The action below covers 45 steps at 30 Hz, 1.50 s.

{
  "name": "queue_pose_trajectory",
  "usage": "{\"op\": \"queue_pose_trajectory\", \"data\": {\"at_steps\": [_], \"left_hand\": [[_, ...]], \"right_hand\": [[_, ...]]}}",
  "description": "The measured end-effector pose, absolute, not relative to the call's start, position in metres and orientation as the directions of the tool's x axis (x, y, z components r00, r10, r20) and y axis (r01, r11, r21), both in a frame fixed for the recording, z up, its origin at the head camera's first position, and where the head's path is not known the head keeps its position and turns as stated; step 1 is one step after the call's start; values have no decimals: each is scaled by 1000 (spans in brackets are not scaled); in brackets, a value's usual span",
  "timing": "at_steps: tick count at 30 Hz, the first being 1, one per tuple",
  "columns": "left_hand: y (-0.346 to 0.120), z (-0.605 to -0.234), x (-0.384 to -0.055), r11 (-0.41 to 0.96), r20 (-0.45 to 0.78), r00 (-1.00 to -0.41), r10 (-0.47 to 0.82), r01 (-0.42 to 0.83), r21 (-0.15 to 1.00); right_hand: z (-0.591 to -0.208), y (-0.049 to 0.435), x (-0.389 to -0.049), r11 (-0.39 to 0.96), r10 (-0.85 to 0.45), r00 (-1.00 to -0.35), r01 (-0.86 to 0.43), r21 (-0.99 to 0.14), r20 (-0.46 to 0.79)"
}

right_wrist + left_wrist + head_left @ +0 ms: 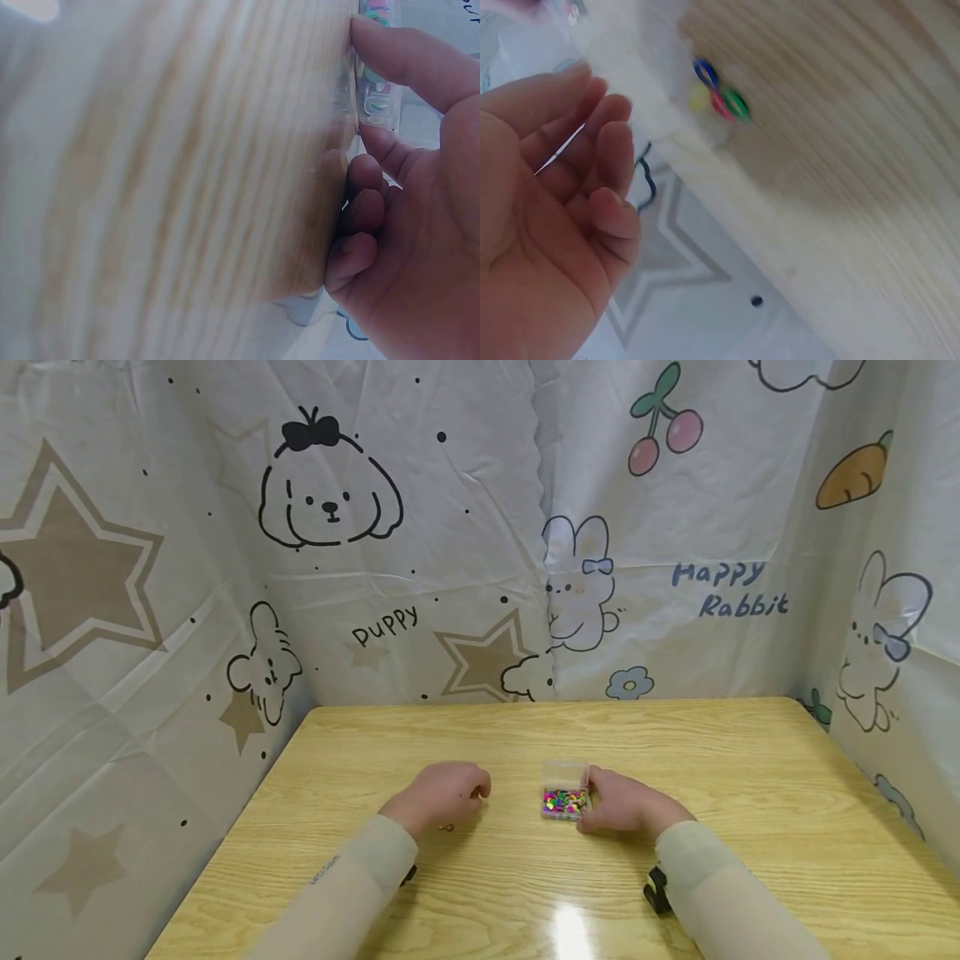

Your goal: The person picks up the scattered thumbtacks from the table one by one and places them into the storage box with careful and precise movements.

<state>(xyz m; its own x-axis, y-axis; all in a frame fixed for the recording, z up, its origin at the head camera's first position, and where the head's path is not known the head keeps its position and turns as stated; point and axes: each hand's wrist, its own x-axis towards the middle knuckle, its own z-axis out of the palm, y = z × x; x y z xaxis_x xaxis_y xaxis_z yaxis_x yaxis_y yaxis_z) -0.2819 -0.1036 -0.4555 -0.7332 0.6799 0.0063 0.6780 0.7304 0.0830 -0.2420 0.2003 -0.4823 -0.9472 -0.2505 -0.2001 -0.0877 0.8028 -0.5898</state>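
Observation:
A small clear plastic box sits on the wooden table with its lid raised at the back. Bright multicoloured sequins fill it. My right hand grips the box's right side, thumb at the near corner and a finger at the far one. In the right wrist view, the thumb and index finger of my right hand meet the box's edge. My left hand hovers left of the box, fingers loosely curled around nothing. Small blue, green and red rings lie blurred on the table near it.
The wooden table reaches back to a printed cloth curtain that hangs behind it and on both sides. A tiny brownish thing lies just below my left wrist. Light glares off the table's front.

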Motion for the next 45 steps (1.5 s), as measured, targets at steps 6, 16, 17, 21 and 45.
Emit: {"op": "queue_pose_trajectory", "data": {"at_steps": [6, 16, 17, 21, 45], "left_hand": [[-128, -454, -282, 774, -60, -775, 630, 618, 137], [-141, -459, -280, 792, -95, -789, 607, 591, 154], [-140, -460, -280, 793, -99, -789, 606, 590, 152], [-137, -462, -278, 797, -116, -790, 602, 586, 148], [-58, -469, -272, 682, 20, -691, 722, 717, 141]], "right_hand": [[-481, 200, -241, 805, -247, -949, -88, -587, -197], [-481, 199, -241, 802, -252, -948, -93, -590, -193], [-482, 199, -241, 802, -251, -948, -92, -590, -193], [-482, 199, -241, 796, -252, -948, -89, -599, -195], [-480, 200, -239, 795, -260, -950, -108, -597, -174]]}}
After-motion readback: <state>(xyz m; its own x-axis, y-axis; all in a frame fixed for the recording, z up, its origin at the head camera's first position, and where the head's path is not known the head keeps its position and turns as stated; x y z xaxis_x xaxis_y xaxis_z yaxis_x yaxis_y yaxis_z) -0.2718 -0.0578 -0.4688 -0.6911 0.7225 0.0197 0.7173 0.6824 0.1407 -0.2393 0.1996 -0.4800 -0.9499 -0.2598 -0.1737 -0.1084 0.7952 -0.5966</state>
